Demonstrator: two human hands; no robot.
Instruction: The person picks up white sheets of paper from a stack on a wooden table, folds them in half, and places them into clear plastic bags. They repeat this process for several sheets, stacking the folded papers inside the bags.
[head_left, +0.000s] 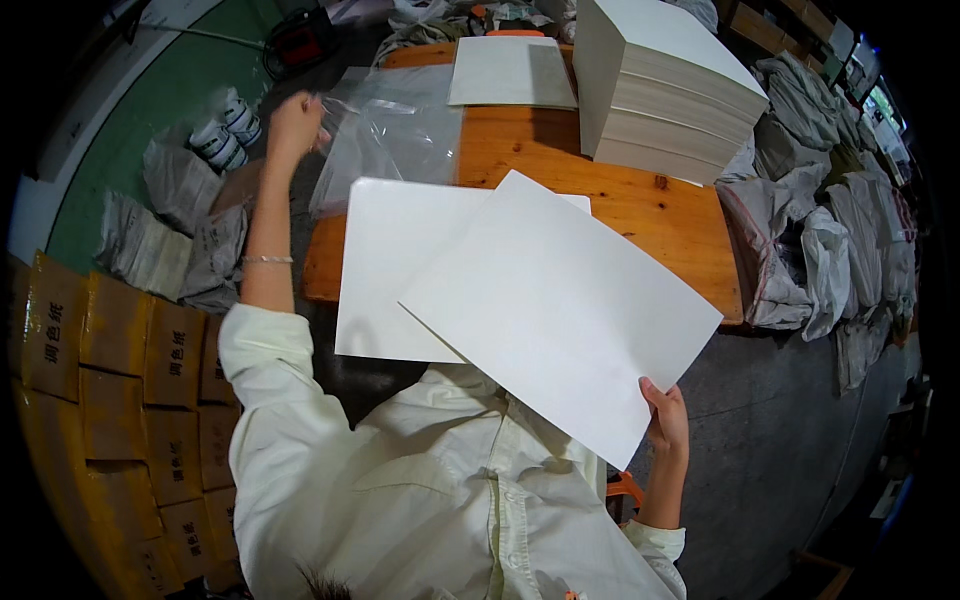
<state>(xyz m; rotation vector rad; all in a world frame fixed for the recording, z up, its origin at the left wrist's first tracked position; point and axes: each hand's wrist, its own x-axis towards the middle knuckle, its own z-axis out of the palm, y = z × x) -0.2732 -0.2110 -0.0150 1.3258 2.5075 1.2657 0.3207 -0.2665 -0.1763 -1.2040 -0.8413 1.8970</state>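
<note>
My right hand point(665, 412) grips the lower right edge of a large white sheet of paper or card point(570, 310), thumb on top. That sheet lies at an angle over another white sheet point(410, 240), which overhangs the near edge of the wooden table. Raised at the far left, my left hand point(298, 128) is closed, its fingers pinching the edge of a clear plastic bag point(400, 135). The film is pulled up toward my fingers from the pile of clear bags on the table's left end. Whether it holds one layer or several is too small to tell.
A tall stack of white sheets point(670, 90) stands at the table's point(520, 145) back right, beside a lower white pile point(512, 72). Brown cartons point(115, 330) rise at my left. Grey sacks point(835, 240) crowd the right; wrapped bundles point(150, 245) and white tubs point(220, 145) sit far left.
</note>
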